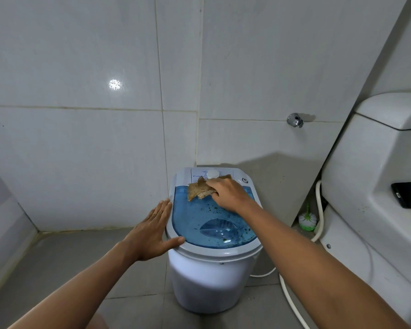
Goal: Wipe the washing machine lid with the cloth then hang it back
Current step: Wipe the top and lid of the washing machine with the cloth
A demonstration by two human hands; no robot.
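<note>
I judge the wiping to be early. The translucent blue plastic lid [211,222] of the small white washing machine [209,281] still carries dark green specks across its middle and its near half, from about three o'clock round to six o'clock. The only part under the cloth is the far edge at twelve o'clock. Most of the lid is left to clean, and the hanging back is not yet begun; I can see no hook or rail for it from here.

My left hand [152,231] is at nine o'clock of the lid. Its fingers are straight and close together, lying flat along the white rim, and the thumb is spread out across the rim's near corner at about seven o'clock. It holds nothing; I take it to be steadying the machine.

My right hand [226,193] is at about one o'clock of the lid, palm down on the tan, coarse-woven cloth [198,192]. The fingers curl over the bunched cloth and press it to the lid's far edge, just below the white round dial [212,173] on the control panel. Cloth sticks out past my fingertips toward eleven o'clock. Whether my thumb is tucked under, I cannot tell.
</note>
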